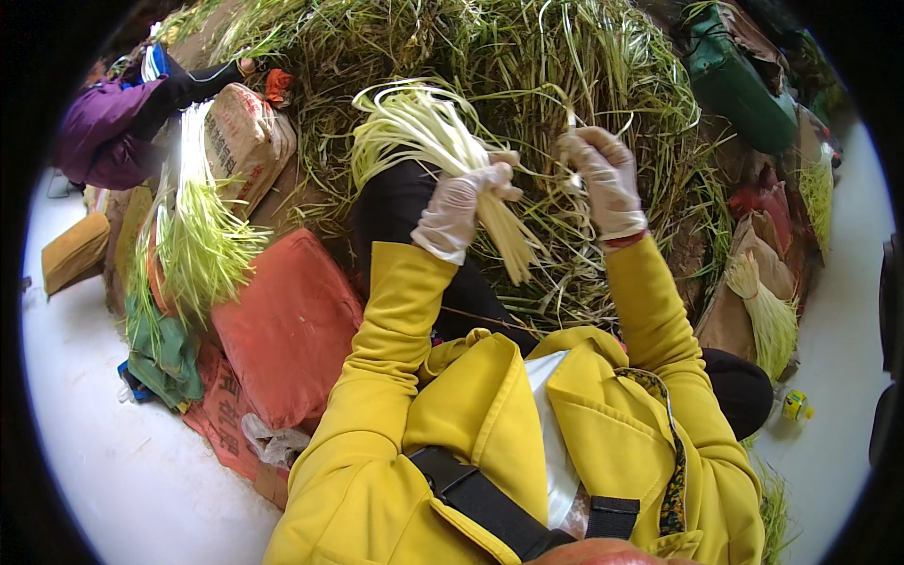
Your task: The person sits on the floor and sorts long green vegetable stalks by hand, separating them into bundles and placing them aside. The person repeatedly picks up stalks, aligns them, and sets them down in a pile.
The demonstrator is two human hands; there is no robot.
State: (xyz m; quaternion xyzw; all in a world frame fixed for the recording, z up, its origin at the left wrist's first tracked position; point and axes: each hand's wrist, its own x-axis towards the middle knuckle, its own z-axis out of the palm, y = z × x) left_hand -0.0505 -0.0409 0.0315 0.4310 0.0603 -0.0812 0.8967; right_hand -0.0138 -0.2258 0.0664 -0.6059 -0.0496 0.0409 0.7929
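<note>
My left hand, in a thin whitish glove, grips a bunch of pale yellow-green, chive-like stalks. Its leafy tops droop over my dark-trousered knee, while the cut ends point down and to the right. On the right, my gloved right hand pinches a thin pale stalk that stands up above the fingers. Part of that stalk is hidden by the hand. A wide heap of loose green and dry stalks lies in front of me and beneath both hands.
Left of me sit a red wrapped block, a printed sack and a large pale-green bunch. Beyond them is a person in a purple sleeve. To the right are a green wrapped bundle, a tied bunch and a bottle.
</note>
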